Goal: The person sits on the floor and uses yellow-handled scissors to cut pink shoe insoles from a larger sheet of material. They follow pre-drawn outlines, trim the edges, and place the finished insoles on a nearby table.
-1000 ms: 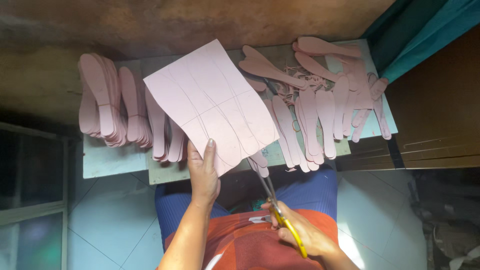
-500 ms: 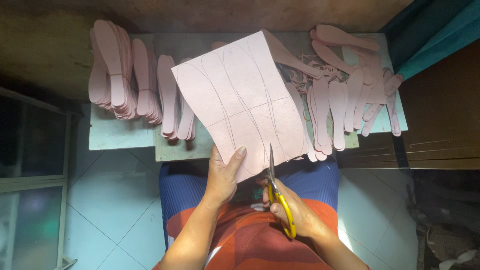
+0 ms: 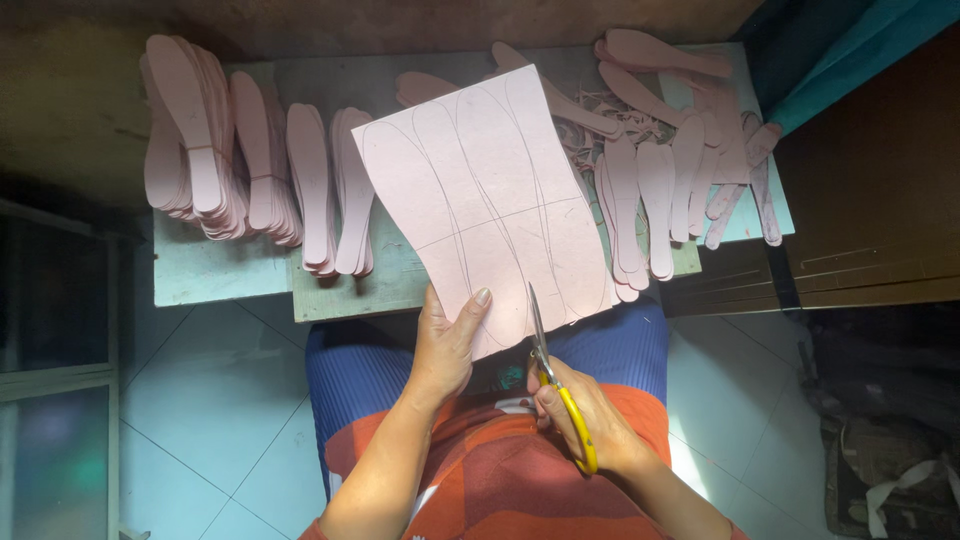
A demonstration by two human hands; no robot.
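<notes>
Left hand (image 3: 447, 345) is clamped on the near edge of the pink sheet (image 3: 490, 200), thumb on top and fingers underneath, holding it tilted above the table (image 3: 220, 275). Right hand (image 3: 580, 415) is closed through the yellow handles of the scissors (image 3: 555, 385), and I see the blades pointing up at the sheet's near edge, just right of the left thumb; whether they have bitten in yet I cannot tell. Compared with a second ago, the sheet has swung round and come closer to me, so its pencilled sole outlines now run away from me, and the scissors have risen from beside my lap to meet that edge. I judge that a cut along one traced line is about to begin. Left of the sheet, stacks of cut pink insoles (image 3: 215, 165) stand on the table; right of it lie looser insole pieces and trimmings (image 3: 670, 175).
</notes>
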